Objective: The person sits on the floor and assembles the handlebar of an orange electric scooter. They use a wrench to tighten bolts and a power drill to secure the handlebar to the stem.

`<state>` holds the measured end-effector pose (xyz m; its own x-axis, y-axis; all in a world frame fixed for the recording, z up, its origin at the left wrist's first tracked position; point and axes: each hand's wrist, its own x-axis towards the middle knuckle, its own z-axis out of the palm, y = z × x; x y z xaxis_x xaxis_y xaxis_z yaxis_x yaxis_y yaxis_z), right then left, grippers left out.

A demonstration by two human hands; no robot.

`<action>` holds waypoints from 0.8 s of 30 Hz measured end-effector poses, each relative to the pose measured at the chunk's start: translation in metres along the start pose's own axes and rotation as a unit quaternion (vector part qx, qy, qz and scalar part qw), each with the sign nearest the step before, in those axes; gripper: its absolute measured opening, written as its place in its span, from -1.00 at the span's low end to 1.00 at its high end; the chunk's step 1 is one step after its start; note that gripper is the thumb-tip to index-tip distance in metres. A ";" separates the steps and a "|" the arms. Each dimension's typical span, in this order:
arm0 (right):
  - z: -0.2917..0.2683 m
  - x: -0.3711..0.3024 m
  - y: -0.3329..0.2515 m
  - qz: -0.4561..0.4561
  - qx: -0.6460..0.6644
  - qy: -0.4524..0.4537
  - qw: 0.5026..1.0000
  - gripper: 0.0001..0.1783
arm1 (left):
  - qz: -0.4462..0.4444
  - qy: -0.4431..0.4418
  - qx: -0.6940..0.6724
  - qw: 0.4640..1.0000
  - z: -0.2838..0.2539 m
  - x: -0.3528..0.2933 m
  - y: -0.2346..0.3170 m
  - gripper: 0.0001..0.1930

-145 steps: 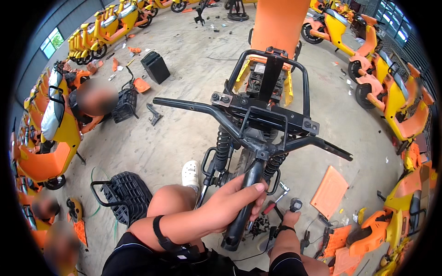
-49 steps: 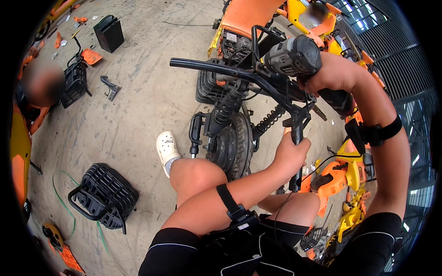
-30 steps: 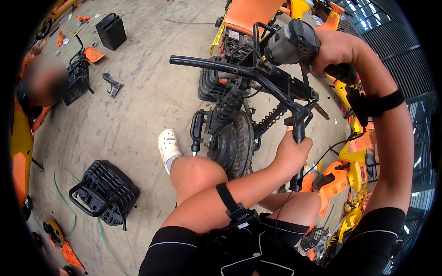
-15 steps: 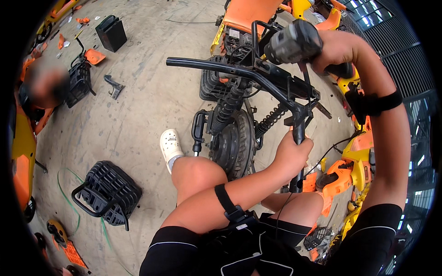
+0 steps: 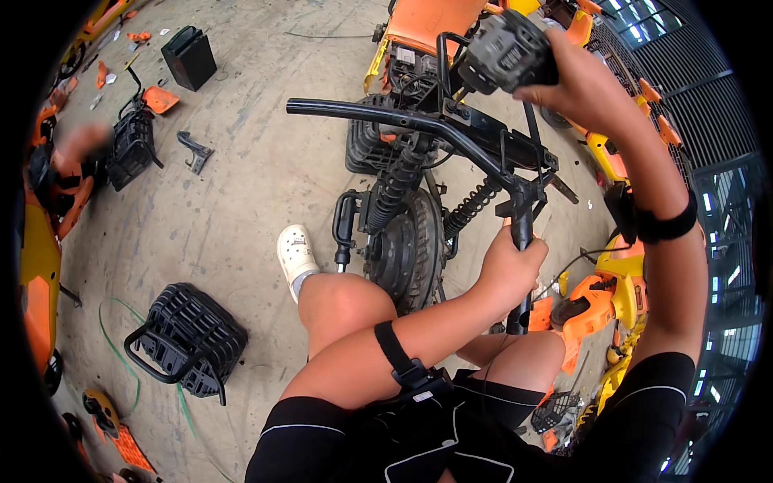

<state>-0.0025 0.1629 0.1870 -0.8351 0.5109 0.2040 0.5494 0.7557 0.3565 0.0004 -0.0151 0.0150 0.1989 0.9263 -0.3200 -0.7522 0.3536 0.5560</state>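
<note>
My left hand [image 5: 513,272] is closed round the lower black tube of a bent tubular frame part [image 5: 463,137], which lies across the back of a vehicle with an orange body panel [image 5: 424,24]. High on the right, my right hand [image 5: 581,87] is closed on a dark cordless drill [image 5: 507,52]. Its front end points down-left toward the frame's bracket; I cannot tell whether the bit touches it. Below the frame are a black wheel [image 5: 403,253] and two coil shock absorbers [image 5: 394,187], one on each side of it.
A black plastic basket [image 5: 185,342] stands on the concrete floor at left, with green strapping beside it. Farther off are a black box [image 5: 189,58], a metal bracket [image 5: 194,151] and another person, blurred. Orange and yellow vehicle parts [image 5: 592,310] pile up at right.
My right hand has moved up with the drill, which is tilted differently. My left hand keeps its hold on the tube. The blurred person at left has shifted.
</note>
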 end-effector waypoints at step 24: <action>0.002 -0.011 -0.018 0.064 -0.041 0.001 0.997 0.03 | 0.015 -0.014 0.015 1.000 -0.001 0.002 -0.002 -0.82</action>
<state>-0.0029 0.1446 0.1764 -0.7585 0.6001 0.2539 0.6472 0.6483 0.4010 0.0015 -0.0141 0.0125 0.1940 0.9397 -0.2816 -0.7386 0.3288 0.5885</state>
